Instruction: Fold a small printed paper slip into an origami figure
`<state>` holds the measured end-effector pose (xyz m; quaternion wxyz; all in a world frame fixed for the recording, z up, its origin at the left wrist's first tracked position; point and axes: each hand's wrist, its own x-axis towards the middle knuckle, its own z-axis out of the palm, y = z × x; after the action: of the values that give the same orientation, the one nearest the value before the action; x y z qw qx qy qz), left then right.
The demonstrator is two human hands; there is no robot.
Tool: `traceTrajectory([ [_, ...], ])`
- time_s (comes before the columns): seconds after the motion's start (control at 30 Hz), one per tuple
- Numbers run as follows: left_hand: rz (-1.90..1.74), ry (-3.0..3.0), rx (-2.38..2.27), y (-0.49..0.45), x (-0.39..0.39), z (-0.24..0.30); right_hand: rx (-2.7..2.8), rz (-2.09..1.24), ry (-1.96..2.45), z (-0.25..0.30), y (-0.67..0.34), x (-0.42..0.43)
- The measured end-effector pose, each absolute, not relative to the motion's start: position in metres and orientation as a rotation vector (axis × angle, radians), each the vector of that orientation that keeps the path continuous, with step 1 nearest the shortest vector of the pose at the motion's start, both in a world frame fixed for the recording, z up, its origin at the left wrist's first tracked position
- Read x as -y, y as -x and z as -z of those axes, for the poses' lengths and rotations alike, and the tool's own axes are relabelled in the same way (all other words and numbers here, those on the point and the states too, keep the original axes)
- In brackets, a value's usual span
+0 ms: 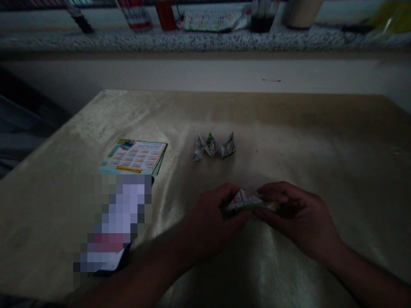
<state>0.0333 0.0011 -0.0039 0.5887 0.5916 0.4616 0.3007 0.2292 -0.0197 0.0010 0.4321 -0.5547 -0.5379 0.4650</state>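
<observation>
folded paper (244,199) is over the desk (321,137), between both hands: left hand (216,209) has its grip closed on the left end, best as a steady anchor; right hand (302,218) pinches the right end, best pressing evenly, edges aligned.

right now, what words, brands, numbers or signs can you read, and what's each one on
None reads clearly enough to quote.
Cards: rows of print and a yellow strip, too small and blurred.
Held paper: printed marks, too small.
Folded shapes: printed marks, too small.
Phone: screen pixelated, unreadable.
Red-and-white container: too blurred.
</observation>
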Motion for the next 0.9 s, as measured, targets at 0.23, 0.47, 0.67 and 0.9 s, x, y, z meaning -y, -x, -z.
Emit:
traceTrajectory([
  [0.23,-0.688,-1.088,-0.949,-0.03,-0.006,-0.005,1.16,-1.504,1.313,-0.005,-0.238,0.018],
  [0.47,-0.625,-0.96,-0.913,-0.024,-0.014,-0.008,1.126,-1.688,1.225,-0.009,-0.248,0.017],
  [0.67,-0.69,-0.981,-1.085,-0.023,-0.019,-0.007,1.112,-1.528,1.28,-0.004,-0.253,0.015],
  [0.9,-0.631,-0.994,-0.973,-0.023,-0.014,-0.006,1.098,-1.516,1.276,-0.004,-0.24,0.016],
])
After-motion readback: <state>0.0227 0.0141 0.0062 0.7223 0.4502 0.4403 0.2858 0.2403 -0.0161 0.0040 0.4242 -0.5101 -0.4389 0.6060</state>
